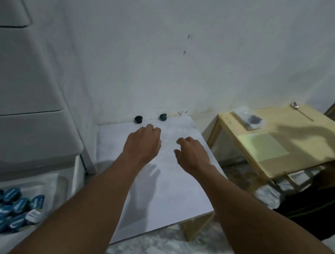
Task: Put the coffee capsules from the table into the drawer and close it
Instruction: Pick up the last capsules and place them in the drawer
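Now 2 capsules, one (138,119) and another (163,117), are left at the table's (167,187) back edge, so both hands are stretched fwd. R hand (192,155) is loosely curled and empty. L hand's (143,143) grip can't be told, since the palm is hidden. Drawer (46,183) is kept open for them.

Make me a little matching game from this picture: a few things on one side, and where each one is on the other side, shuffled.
Things:
1. spoon
2. blue capsules
3. dark capsules
4. left hand

Places:
A. in the open drawer, lower left
B. on the wooden table, right
C. at the far edge of the white table
D. held over the white table, just short of the far edge

Pairs: 1-B, 2-A, 3-C, 4-D.
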Motion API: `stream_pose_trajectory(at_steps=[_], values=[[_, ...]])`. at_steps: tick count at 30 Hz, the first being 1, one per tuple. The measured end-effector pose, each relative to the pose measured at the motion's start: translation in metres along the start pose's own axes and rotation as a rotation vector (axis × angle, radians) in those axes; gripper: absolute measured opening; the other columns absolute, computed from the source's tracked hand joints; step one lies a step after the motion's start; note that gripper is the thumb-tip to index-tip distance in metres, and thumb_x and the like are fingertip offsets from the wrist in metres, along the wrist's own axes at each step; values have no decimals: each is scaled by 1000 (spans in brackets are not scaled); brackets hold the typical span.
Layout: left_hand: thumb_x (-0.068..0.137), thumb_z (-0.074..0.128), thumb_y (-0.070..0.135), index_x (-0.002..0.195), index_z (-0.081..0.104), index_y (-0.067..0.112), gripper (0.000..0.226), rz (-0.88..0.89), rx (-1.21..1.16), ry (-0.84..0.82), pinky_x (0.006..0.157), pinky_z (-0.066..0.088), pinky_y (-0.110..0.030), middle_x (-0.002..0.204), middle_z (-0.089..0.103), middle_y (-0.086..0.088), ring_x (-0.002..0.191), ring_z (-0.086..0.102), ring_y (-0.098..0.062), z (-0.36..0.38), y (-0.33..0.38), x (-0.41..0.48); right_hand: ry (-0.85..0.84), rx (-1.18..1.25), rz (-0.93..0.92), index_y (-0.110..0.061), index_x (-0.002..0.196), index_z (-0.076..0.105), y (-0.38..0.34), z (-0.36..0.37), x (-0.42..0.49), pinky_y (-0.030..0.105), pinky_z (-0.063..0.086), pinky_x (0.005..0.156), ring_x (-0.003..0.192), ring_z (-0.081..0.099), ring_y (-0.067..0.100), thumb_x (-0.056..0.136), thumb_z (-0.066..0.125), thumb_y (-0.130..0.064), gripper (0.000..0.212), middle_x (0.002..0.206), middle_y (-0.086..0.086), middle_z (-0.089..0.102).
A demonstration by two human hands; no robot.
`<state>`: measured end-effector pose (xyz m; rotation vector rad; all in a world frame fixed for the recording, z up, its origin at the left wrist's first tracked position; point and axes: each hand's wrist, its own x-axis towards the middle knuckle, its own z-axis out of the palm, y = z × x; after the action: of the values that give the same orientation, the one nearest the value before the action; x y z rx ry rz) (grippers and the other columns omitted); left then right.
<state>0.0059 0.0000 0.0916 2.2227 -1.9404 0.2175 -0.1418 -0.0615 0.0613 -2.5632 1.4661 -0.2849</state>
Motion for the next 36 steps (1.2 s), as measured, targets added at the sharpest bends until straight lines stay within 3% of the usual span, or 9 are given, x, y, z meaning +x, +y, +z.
stream_pose_trajectory(at_steps=[5,13,18,21,29,36], values=[[97,44,28,99,53,12,19,-118,-3,-40,65,42,-32,100,56,-6,88,59,-25,18,23,40,-87,20,-67,-10,122,55,40,-6,54,40,49,88,108,55,32,96,50,-26,31,120,13,58],[97,43,26,104,56,12,20,-286,29,-113,66,44,-33,106,56,-7,91,60,-26,49,-6,100,-160,94,-128,-7,116,55,45,15,136,43,51,84,99,57,34,94,49,-21,27,112,14,58],[98,44,25,111,57,12,23,-344,-23,-118,72,48,-35,113,55,-8,96,61,-28,77,-34,147,-230,113,-102,-11,127,50,46,35,197,40,50,85,101,57,33,96,46,-21,33,116,14,55],[96,46,25,110,59,13,23,-474,-108,-101,73,49,-36,110,57,-7,95,61,-28,96,-52,174,-245,135,-86,-15,132,47,42,51,233,38,48,86,103,58,33,96,47,-22,37,120,13,56],[91,59,34,109,57,7,32,-908,-289,-98,77,47,-38,111,59,-13,100,60,-33,166,-89,215,-205,231,166,-4,106,51,36,121,304,32,36,67,89,59,34,92,51,-18,20,102,18,62],[85,66,38,99,56,5,38,-1116,-398,-48,75,48,-39,103,64,-14,96,61,-34,209,-102,237,-190,252,275,-4,105,52,40,152,324,28,33,70,93,59,34,91,57,-30,29,102,16,64]])
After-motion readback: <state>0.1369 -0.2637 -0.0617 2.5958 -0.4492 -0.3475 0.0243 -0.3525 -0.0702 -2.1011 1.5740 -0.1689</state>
